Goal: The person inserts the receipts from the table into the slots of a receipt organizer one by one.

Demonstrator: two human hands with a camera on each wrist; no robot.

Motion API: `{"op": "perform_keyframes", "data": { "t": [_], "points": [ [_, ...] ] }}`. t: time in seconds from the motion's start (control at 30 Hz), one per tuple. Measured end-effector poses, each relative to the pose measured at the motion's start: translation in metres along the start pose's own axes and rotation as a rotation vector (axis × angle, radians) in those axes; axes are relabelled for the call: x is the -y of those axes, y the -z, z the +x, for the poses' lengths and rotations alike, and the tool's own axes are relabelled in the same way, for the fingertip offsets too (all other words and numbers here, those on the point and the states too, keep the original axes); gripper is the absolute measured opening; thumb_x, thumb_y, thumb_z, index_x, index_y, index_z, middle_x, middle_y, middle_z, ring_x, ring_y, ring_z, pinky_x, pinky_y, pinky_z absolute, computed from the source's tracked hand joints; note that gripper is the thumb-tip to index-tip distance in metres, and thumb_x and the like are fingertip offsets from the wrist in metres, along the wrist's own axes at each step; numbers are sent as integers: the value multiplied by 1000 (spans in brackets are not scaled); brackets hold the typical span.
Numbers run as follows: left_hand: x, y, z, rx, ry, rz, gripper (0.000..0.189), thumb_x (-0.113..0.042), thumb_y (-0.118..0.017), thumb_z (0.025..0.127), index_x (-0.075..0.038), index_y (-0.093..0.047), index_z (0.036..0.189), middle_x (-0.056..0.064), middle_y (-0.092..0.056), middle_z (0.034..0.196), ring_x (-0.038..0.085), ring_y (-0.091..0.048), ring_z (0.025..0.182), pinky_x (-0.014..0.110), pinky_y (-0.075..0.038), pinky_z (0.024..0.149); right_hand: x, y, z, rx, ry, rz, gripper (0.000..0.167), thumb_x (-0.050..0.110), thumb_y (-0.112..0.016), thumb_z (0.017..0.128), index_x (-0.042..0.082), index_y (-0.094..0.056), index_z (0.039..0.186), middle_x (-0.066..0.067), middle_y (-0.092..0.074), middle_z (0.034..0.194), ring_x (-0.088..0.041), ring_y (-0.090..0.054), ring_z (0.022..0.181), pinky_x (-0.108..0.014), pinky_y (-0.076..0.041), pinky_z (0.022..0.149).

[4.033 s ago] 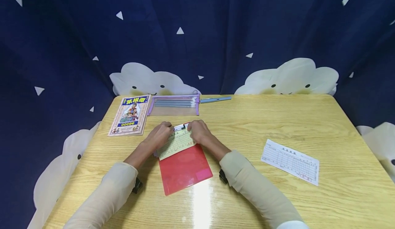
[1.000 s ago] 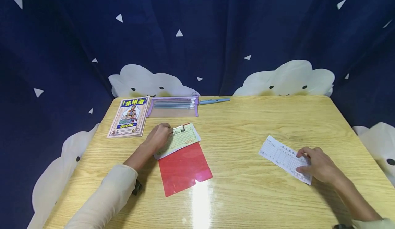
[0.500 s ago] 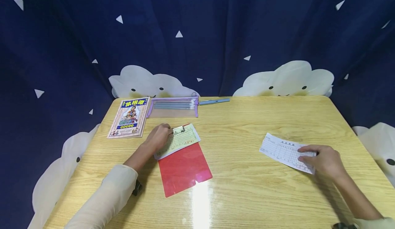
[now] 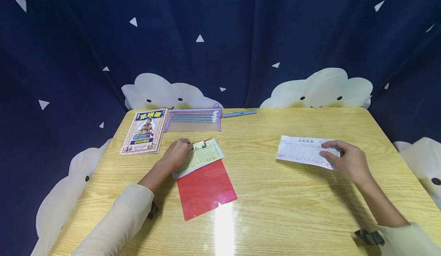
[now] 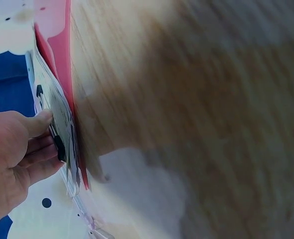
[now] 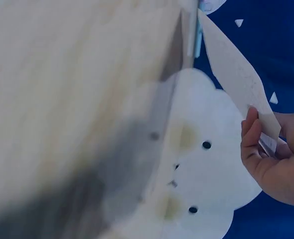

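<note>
My left hand (image 4: 177,152) stays at the top left of a red clipboard (image 4: 206,191), gripping its metal clip (image 4: 199,145). In the left wrist view the thumb lies over the black-ended clip (image 5: 60,148) and the other fingers curl at its side. Several printed slips (image 4: 206,154), the top one pale yellow-green, lie slanted on the clipboard's upper half. Well to the right, my right hand (image 4: 349,160) pinches the right end of a white printed form (image 4: 299,150) between thumb and fingers. The form is raised above the table and bends in the right wrist view.
A comic-style book (image 4: 144,131) lies at the back left of the wooden table (image 4: 268,194). Beside it are a purple-edged clear pencil pouch (image 4: 194,125) with several pencils and a blue pen (image 4: 239,113). A dark blue cloud-patterned curtain (image 4: 237,37) hangs behind.
My right hand left the clipboard, took hold of the white form on the right, lifted it and carried it up and leftward. The left hand remains at the clip.
</note>
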State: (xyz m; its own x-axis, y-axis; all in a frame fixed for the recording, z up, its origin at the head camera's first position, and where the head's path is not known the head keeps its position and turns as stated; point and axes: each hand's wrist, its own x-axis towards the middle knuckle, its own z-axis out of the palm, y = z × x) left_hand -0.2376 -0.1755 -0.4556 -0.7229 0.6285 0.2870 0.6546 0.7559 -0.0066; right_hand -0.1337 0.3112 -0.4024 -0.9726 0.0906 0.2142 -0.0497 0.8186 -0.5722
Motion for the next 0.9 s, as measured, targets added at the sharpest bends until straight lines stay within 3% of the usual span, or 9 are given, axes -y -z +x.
{"op": "perform_keyframes", "data": {
  "t": [0.17, 0.33, 0.53, 0.67, 0.9],
  "points": [
    [0, 0, -1, -4, 1, -1, 8, -2, -68, 78, -6, -67, 71, 10, -64, 75, 25, -63, 71, 35, -55, 65, 28, -17, 18, 1, 33, 73, 22, 18, -71, 85, 4, -68, 101, -2, -42, 63, -7, -34, 53, -24, -29, 42],
    [0, 0, -1, -2, 10, -11, 8, -2, -68, 78, -6, -67, 71, 9, -63, 75, 25, -63, 71, 35, -54, 65, 59, -41, 35, 150, 48, 187, 24, 19, -69, 86, 6, -67, 105, -9, -53, 76, -8, -38, 57, -22, -34, 44],
    [0, 1, 0, 0, 24, -31, 7, -2, -68, 78, -5, -67, 71, 9, -62, 72, 25, -63, 69, 36, -54, 63, 100, -80, 47, 292, 105, 314, 22, 15, -72, 83, 7, -69, 103, -11, -61, 81, -5, -39, 52, -20, -35, 45],
    [1, 1, 1, 2, 16, -23, 8, -1, -68, 78, -5, -67, 70, 9, -61, 71, 24, -62, 67, 35, -54, 61, 124, -108, 48, 380, 134, 331, 19, 10, -71, 82, 5, -69, 100, -13, -67, 94, -8, -50, 61, -19, -40, 51],
    [0, 2, 1, 10, 21, -35, 7, -3, -69, 78, -5, -68, 71, 9, -62, 72, 24, -63, 68, 35, -54, 62, 156, -144, 45, 510, 172, 290, 19, 4, -69, 81, 5, -68, 100, -13, -68, 98, -12, -54, 69, -19, -42, 55]
  ]
}}
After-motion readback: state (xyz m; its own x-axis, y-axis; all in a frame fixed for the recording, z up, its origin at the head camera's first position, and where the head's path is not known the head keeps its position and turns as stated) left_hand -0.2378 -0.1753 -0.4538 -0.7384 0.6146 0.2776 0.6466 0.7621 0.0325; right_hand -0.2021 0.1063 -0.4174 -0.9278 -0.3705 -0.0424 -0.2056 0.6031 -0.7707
